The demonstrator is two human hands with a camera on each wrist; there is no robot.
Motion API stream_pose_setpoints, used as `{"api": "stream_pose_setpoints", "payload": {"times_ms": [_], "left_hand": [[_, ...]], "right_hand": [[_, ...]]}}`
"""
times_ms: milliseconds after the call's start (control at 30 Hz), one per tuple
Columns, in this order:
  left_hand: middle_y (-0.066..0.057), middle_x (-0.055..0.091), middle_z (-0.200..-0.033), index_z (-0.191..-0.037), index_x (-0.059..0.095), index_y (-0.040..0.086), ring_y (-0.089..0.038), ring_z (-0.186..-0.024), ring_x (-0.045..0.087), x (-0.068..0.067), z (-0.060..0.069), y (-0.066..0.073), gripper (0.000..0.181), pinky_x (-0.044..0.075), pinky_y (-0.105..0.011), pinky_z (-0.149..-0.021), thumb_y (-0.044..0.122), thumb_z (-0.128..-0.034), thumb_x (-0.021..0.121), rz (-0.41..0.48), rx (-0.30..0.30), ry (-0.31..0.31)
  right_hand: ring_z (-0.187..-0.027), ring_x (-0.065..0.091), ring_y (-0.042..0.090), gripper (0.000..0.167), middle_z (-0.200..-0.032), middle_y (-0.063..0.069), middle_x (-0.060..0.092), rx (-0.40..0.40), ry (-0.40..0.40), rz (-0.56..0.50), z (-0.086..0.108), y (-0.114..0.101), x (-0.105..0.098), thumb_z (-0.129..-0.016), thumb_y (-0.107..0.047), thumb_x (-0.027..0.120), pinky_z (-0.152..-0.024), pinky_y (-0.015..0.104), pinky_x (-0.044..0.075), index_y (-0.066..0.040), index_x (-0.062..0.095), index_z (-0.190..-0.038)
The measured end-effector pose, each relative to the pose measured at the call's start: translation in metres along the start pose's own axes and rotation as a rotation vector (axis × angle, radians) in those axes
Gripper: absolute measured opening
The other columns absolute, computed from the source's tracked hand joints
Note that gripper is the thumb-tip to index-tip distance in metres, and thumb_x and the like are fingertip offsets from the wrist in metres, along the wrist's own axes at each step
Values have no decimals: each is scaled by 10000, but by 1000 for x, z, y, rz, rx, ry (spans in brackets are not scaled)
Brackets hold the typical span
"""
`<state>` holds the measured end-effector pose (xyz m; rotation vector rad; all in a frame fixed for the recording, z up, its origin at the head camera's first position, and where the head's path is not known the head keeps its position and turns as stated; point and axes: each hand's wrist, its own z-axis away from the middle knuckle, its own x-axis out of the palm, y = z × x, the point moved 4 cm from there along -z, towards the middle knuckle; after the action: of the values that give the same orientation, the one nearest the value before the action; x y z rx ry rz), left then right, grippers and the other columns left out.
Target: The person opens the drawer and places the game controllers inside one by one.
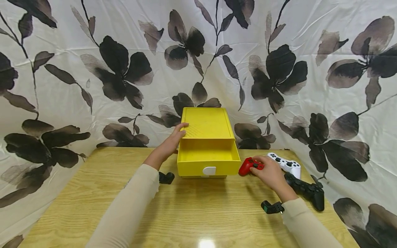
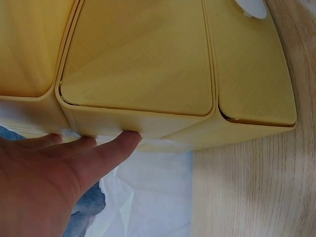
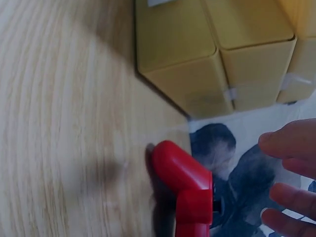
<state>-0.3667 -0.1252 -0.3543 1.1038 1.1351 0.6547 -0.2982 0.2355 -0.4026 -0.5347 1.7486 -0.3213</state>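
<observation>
A yellow drawer unit [image 1: 206, 122] stands at the back middle of the table in the head view. Its top drawer [image 1: 207, 167], with a white handle [image 1: 209, 170], is pulled out, and its inside shows bare. My left hand [image 1: 169, 144] touches the unit's left side with extended fingers; the left wrist view shows the fingertips [image 2: 131, 138] against the yellow side wall. To the right of the drawer lies a red game controller [image 1: 247, 166]. My right hand [image 1: 269, 173] is over that controller, and in the right wrist view its spread fingers [image 3: 289, 145] are apart from the red controller [image 3: 182, 170].
A white controller [image 1: 286, 162] and a black controller [image 1: 307, 191] lie right of my right hand on the wooden table [image 1: 198, 210]. A floral cloth [image 1: 217, 79] hangs behind the table. Black wrist devices [image 1: 273, 207] show beside both wrists.
</observation>
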Motion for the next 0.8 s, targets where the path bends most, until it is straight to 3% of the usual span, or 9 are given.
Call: {"api": "stream_pose_setpoints", "payload": {"times_ms": [167,433,800], "left_hand": [[6,-40,-1634,-1474,157,410,-387,-1462,202,0,2,4,478,364,-695,-1004,526,-1022,265,-1,-14,-8],[-80,-45,-1634,-1515,128,296,-420,-1459,191,3,18,27,482,360,-682,-1021,387,-1057,248,11,-33,-45],[2,-14,-1633,-1458,170,436,-375,-1452,235,0,-1,-1,462,364,-682,-1017,537,-1017,266,18,-23,1]], "right_hand": [[-1118,578,396,459,-1234,199,626,-6,-16,7,-9,4,5,-838,-263,733,-901,562,469,-71,633,-1243],[-1136,564,426,494,-1263,238,596,-4,-49,37,-17,10,11,-823,-255,741,-926,580,459,-56,615,-1257],[-1087,579,432,578,-1242,270,589,-4,-110,68,-28,21,24,-789,-263,767,-894,562,475,-38,590,-1290]]}}
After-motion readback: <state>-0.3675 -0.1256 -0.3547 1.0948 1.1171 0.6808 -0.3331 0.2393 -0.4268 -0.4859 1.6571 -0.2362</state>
